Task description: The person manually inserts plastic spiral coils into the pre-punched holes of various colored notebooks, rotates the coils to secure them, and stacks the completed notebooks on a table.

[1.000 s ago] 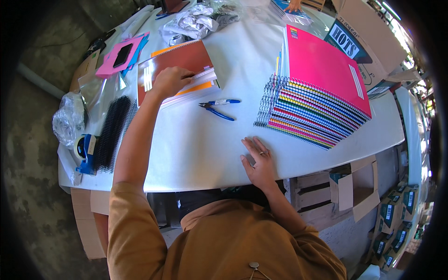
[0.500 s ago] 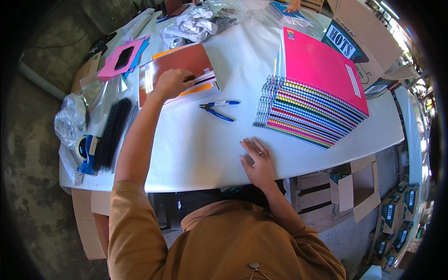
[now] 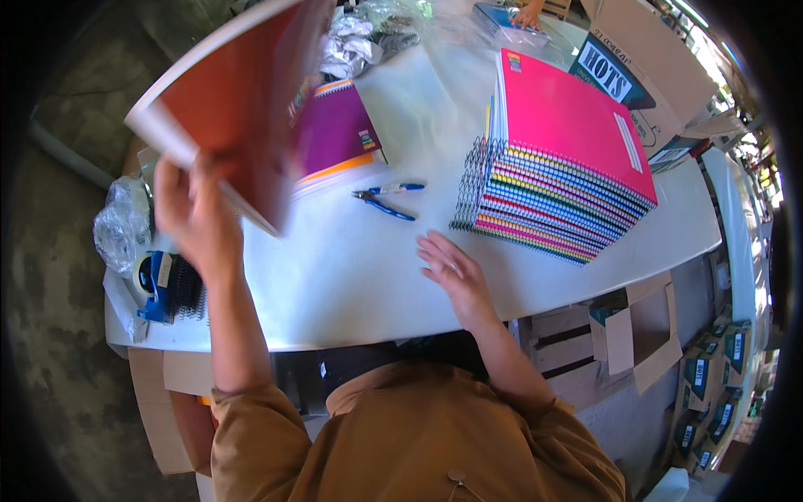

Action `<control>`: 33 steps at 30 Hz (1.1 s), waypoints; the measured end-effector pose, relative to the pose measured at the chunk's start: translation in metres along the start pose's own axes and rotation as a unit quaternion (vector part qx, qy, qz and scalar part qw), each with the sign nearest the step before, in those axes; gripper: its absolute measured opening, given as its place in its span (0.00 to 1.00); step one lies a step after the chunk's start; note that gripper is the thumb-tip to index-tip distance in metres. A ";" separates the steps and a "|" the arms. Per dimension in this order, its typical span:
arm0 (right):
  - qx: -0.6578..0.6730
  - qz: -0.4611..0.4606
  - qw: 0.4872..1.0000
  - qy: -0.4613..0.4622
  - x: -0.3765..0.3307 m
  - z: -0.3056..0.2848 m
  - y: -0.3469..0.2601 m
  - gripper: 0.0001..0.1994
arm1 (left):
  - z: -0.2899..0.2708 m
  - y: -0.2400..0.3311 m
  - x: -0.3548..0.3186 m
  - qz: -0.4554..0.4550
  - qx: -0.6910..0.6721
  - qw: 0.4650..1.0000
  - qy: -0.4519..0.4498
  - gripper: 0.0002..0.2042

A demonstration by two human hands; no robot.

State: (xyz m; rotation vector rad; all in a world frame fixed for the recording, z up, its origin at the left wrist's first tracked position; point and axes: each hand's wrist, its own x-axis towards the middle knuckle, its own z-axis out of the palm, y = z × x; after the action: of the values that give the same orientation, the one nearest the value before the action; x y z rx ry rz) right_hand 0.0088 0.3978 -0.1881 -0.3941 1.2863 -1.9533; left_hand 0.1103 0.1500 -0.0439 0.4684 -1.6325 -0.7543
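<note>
A notebook with a reddish-brown cover [image 3: 242, 92] is tilted up in the air at the left, blurred by motion. My left hand [image 3: 201, 213] grips its lower edge, fingers in front of the cover. Beneath it on the table lies a small pile topped by a purple notebook [image 3: 339, 130], partly hidden by the raised one. My right hand [image 3: 456, 276] is near the table's front edge, fingers apart and nothing in them. Just beyond it lie blue-handled cutting pliers [image 3: 389, 202], jaws pointing left. To the right stands a tall stack of spiral notebooks [image 3: 569, 167] with a pink one on top.
Far left on the table are a blue tape dispenser [image 3: 163, 284], black binding coils [image 3: 194, 293] and crumpled clear plastic [image 3: 121, 222]. A bundle of silvery plastic [image 3: 351, 50] lies at the back. Another person's hand [image 3: 529, 15] and an open cardboard box [image 3: 661, 67] are at the back right.
My left hand has lifted the brown notebook off the pile and swung it up to the left, uncovering the purple one. My right hand has risen slightly and shifted left.
</note>
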 end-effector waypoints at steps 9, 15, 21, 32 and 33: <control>0.047 -0.265 0.960 -0.077 0.008 0.021 -0.053 0.08 | -0.080 0.012 -0.104 -0.198 -0.269 0.943 0.012 0.24; -0.114 -0.152 0.981 -0.025 0.005 0.012 -0.021 0.04 | -0.059 -0.038 -0.136 -0.401 -0.091 0.904 -0.120 0.12; -0.122 -0.261 0.955 -0.068 -0.010 0.016 -0.053 0.07 | -0.058 -0.018 -0.117 -0.150 -0.251 0.947 -0.135 0.11; -0.142 -0.154 0.977 -0.029 0.006 -0.020 -0.022 0.10 | -0.042 -0.078 -0.166 -0.301 -0.154 0.911 -0.234 0.18; -0.166 -0.162 0.971 -0.049 0.005 -0.017 -0.031 0.09 | -0.043 -0.076 -0.167 -0.302 -0.152 0.911 -0.233 0.18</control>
State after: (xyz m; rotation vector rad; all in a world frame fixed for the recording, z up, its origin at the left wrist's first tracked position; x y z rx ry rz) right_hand -0.0175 0.4119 -0.1686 -0.9057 1.5652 -1.9458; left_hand 0.1783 0.1998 -0.2128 0.6059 -1.7679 -1.6658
